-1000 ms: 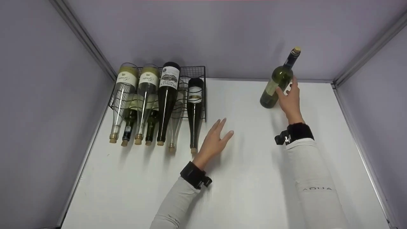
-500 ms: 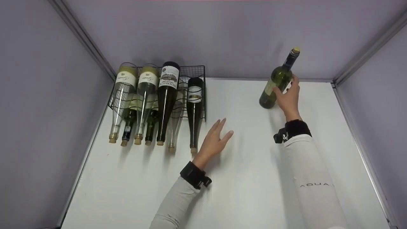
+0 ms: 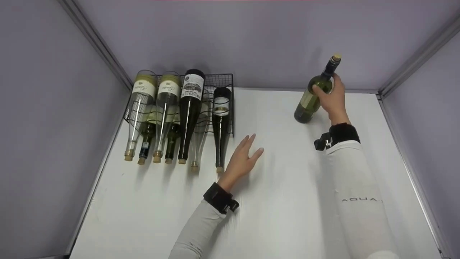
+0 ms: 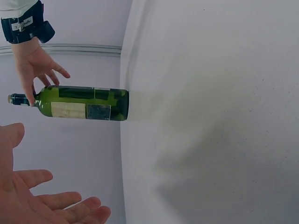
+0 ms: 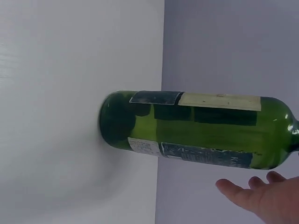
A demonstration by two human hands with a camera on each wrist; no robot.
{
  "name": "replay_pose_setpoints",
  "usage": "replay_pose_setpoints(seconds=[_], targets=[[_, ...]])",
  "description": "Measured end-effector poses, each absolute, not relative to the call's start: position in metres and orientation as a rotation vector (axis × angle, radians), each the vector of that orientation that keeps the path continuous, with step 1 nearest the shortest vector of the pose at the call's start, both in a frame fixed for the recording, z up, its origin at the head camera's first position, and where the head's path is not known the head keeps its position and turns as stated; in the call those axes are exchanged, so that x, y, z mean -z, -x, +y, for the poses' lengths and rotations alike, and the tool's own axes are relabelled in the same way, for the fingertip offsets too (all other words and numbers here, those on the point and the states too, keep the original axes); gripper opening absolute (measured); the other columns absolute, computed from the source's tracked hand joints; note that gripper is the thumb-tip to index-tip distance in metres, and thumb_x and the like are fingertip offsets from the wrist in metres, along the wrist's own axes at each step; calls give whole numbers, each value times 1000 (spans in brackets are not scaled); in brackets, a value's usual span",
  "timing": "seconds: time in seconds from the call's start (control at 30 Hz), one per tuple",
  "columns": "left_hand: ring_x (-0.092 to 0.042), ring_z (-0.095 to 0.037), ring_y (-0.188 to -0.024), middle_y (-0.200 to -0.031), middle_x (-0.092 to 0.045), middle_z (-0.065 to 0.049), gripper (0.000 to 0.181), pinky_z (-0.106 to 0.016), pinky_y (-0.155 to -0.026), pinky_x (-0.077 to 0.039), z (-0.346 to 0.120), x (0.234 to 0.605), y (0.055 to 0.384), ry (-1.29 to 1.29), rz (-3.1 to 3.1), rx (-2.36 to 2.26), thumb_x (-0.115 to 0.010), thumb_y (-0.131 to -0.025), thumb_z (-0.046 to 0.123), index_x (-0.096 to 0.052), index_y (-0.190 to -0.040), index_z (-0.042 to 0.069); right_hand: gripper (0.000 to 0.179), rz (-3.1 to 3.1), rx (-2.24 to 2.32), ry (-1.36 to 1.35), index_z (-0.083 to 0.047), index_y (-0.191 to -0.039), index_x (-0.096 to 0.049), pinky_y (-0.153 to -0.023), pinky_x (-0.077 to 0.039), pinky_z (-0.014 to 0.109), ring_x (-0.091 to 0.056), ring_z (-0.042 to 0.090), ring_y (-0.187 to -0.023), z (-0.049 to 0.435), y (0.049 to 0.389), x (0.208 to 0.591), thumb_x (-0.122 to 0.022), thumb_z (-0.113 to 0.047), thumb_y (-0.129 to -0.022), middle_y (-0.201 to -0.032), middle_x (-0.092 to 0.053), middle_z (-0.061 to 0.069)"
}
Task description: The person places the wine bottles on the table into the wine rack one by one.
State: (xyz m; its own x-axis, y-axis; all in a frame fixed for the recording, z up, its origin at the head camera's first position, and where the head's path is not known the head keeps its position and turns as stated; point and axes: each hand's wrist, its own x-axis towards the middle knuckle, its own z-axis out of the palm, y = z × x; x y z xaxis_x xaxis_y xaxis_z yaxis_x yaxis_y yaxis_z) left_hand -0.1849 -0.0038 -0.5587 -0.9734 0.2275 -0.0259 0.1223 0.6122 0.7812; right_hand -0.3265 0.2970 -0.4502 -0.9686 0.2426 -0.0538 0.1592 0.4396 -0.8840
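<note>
A green wine bottle (image 3: 309,97) stands upright on the white table, its cork still in the mouth. My right hand (image 3: 332,99) has its thumb and a finger around the bottle's shoulder and lower neck. In the right wrist view, other fingers (image 5: 240,195) extend beside the glass, apart from it. My left hand (image 3: 242,160) hovers over the table with fingers spread, holding nothing. In the left wrist view, the same bottle (image 4: 84,102) shows its cream-and-dark label. To the left hand's upper left is a black wire rack (image 3: 233,108) with several corked bottles lying neck-forward.
A dark bottle (image 3: 220,124) lies at the rack's right end, its neck close to my left wrist. Clear bottles (image 3: 167,97) and another dark bottle (image 3: 190,104) lie on the upper tier. Grey walls (image 3: 251,43) enclose the white table (image 3: 280,201) at the back and sides.
My right hand has slid up the standing bottle, from its body to its shoulder and neck. The bottle stays in place. The left hand has not moved.
</note>
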Motion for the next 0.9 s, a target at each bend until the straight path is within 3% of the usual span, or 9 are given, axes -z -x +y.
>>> replay_pose_setpoints(seconds=[0.17, 0.3, 0.47, 0.7, 0.9], targets=[[-28, -31, -143, -158, -28, -14, 68, -49, -113, -26, -5, 559, 184, -284, 2723, -1287, -45, -99, 56, -31, -155, 21, 79, -2487, -1717, 384, -19, -155, -17, -118, -11, 38, -7, 16, -148, 297, 328, 447, -65, -36, -94, -163, -13, -2], [-28, -31, -143, -158, -27, -15, 68, -49, -113, -27, -5, 560, 183, -282, 2738, -1272, -46, -99, 56, -31, -155, 21, 78, -2387, -1826, 358, -21, -151, -17, -117, -14, 38, -15, 12, -146, 295, 328, 448, -69, -24, -93, -162, -19, -2], [-28, -31, -143, -158, -27, -15, 67, -49, -112, -27, -6, 561, 183, -285, 2748, -1263, -46, -99, 56, -31, -155, 21, 92, -2391, -1825, 329, -30, -158, -10, -116, -18, 44, -18, 15, -146, 296, 328, 449, -72, -19, -91, -161, -20, -1], [-28, -32, -143, -158, -27, -15, 67, -50, -112, -28, -6, 561, 183, -287, 2750, -1268, -45, -100, 56, -30, -156, 21, 96, -2461, -1742, 300, -18, -158, -19, -115, -21, 41, -21, 21, -144, 295, 324, 455, -79, -14, -83, -156, -20, 8], [-30, -33, -142, -157, -28, -16, 68, -50, -111, -30, -7, 561, 182, -302, 2749, -1273, -45, -100, 56, -31, -155, 20, 101, -2462, -1748, 285, -20, -155, -15, -115, -23, 45, -30, 25, -141, 291, 321, 470, -80, -9, -80, -157, -26, 10]])
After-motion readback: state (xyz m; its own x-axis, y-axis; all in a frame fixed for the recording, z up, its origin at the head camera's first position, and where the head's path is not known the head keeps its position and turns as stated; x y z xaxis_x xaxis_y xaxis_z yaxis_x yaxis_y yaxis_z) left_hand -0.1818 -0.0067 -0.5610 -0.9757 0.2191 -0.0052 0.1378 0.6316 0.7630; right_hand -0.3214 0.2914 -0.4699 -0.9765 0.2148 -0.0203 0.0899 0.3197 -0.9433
